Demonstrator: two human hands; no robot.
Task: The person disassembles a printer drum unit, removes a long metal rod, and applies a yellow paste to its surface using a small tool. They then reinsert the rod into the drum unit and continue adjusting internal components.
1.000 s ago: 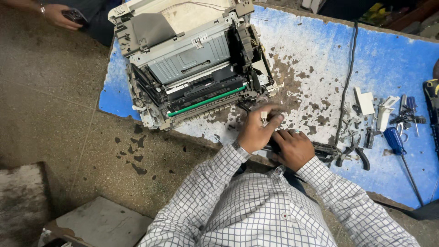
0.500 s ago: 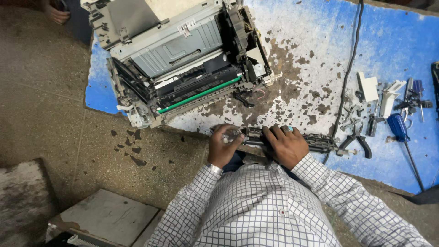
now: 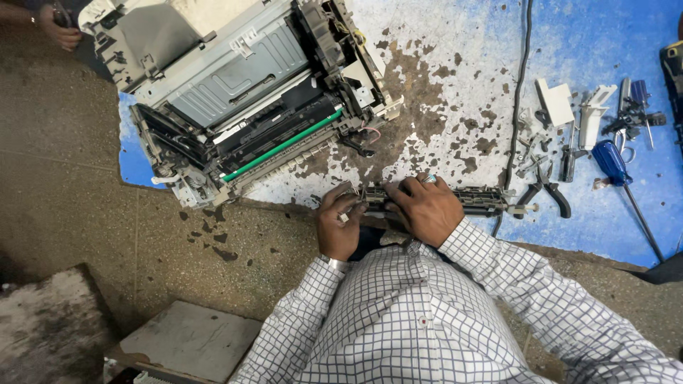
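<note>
A long black roller assembly (image 3: 475, 200) lies across the near edge of the worn blue table (image 3: 455, 78). My right hand (image 3: 425, 206) grips its middle from above. My left hand (image 3: 339, 219) holds the assembly's left end, fingertips pinching a small white part there. An opened grey printer (image 3: 235, 92) with a green roller showing stands on the table's far left corner, beyond both hands.
Pliers (image 3: 544, 192), a blue-handled screwdriver (image 3: 617, 171), white plastic parts (image 3: 556, 101) and other tools lie at the right. A black cable (image 3: 518, 114) runs down the table. Another person's hand (image 3: 62, 32) is at the top left. A grey slab (image 3: 186, 340) lies on the floor.
Both hands drew back with the roller assembly from near the printer to the table's near edge. The view shifted, so the printer now sits further left.
</note>
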